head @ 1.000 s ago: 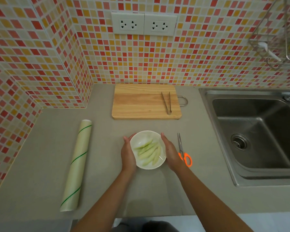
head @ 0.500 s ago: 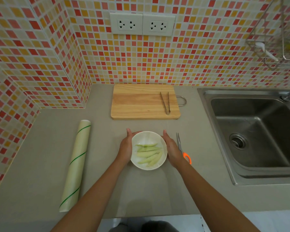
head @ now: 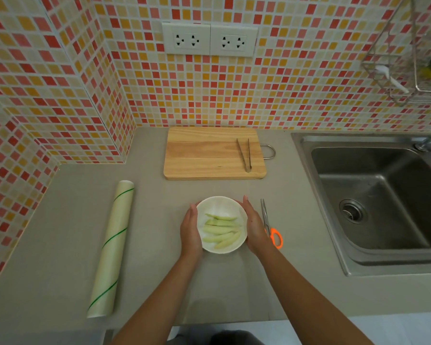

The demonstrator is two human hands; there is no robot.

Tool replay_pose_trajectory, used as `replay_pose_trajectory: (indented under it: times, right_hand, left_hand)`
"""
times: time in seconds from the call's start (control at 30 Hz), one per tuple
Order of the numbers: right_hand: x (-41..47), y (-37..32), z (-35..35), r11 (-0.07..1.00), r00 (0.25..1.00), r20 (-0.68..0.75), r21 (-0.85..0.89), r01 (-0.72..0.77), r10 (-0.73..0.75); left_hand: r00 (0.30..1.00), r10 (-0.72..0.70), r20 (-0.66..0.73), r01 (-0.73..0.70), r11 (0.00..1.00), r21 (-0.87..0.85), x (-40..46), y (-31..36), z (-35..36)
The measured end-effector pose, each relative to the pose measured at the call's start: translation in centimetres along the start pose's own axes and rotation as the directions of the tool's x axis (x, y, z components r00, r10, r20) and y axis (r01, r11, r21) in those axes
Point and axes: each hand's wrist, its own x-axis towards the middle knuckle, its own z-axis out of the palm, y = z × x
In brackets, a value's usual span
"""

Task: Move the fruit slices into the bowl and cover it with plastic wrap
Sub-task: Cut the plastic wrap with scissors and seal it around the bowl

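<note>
A white bowl point(head: 218, 204) stands on the grey counter in front of me, with several pale green fruit slices point(head: 220, 231) lying in its near half. My left hand point(head: 190, 230) cups the bowl's left side and my right hand point(head: 253, 226) cups its right side, both touching the rim. A roll of plastic wrap point(head: 111, 250) with green stripes lies lengthwise on the counter to the left, well apart from the bowl. I cannot tell whether any film lies over the bowl.
A wooden cutting board point(head: 209, 153) with metal tongs point(head: 244, 154) on its right part sits behind the bowl. Orange-handled scissors point(head: 271, 227) lie just right of my right hand. A steel sink point(head: 373, 200) fills the right side. Tiled walls close the back and left.
The bowl has been turned between my hands, so the slices now lie crosswise instead of pointing away. It sits slightly farther from me.
</note>
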Motion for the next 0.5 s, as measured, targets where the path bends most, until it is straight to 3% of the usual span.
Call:
replay_pose_trajectory:
  times: [0.17,0.27,0.4,0.5]
  right_hand:
    - [-0.2,1.0,0.4,1.0,0.995,-0.093,0.001,-0.027,0.027]
    - [-0.5,1.0,0.4,0.999,0.99,-0.14,0.017,-0.03,0.032]
    - [-1.0,0.3,-0.3,0.992,0.986,-0.162,-0.128,0.02,-0.041]
    - [-0.7,-0.8,-1.0,0.985,0.963,-0.254,-0.162,0.052,-0.092]
  left_hand:
    - [0.997,-0.071,-0.006,0.071,0.996,0.055,0.7,0.3,-0.2]
    - [0.999,-0.052,-0.01,0.053,0.98,0.19,1.2,0.8,-0.2]
    - [0.997,0.043,0.063,-0.066,0.894,0.443,1.6,1.8,-0.3]
    - [0.981,0.18,0.073,-0.192,0.849,0.492,1.9,2.4,-0.3]
